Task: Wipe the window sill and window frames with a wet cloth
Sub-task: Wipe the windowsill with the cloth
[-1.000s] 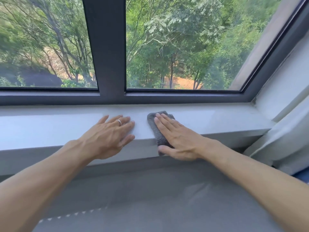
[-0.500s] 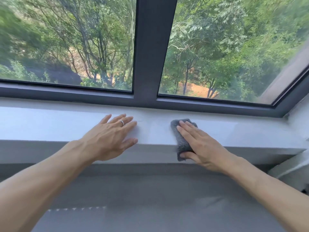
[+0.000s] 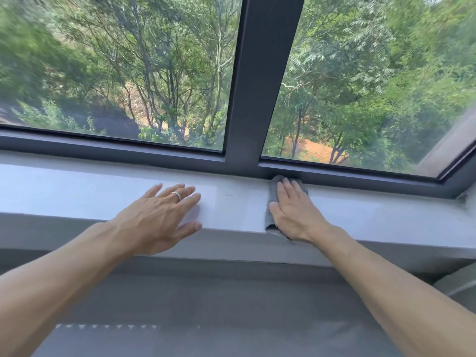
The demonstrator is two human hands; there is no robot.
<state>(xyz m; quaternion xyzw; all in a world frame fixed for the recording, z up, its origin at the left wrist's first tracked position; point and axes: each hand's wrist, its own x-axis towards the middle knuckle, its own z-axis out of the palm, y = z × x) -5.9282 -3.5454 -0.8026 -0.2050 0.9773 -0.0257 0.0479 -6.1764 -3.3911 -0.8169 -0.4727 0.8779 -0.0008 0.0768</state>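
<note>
Right hand (image 3: pixel 293 212) flat on cloth (image 3: pixel 273 199), fingers straight and close together, pressing rather than gripping. Flat palm probably chosen to spread pressure and keep the wet face down. Cloth grey, lying across sill (image 3: pixel 90 191) from front edge to back, far end touching bottom rail of frame (image 3: pixel 360 176) just right of mullion (image 3: pixel 260 81); near end draped slightly over the sill's front lip under the heel of the hand. Fingertips reaching the seam where sill meets frame, likely to work dirt out of that corner.

Left hand (image 3: pixel 162 217) spread flat on bare sill, well apart from cloth, fingers fanned, thumb at the front edge, ring (image 3: pixel 177 196) on one finger. Holding nothing; apparently a brace for leaning in.

Around: two panes with trees and orange earth beyond, dark frame rails along the bottom, frame corner at far right. Grey mat or padded cover below the sill, a row of small pale marks at lower left. Pale fabric edge at lower right, too cropped to identify.

Nothing on the sill in the cloth's way. Braced left hand sitting on the stretch to the left, needing to lift for a pass that direction. Mullion and rails judged not yet wiped, though not possible to confirm.
</note>
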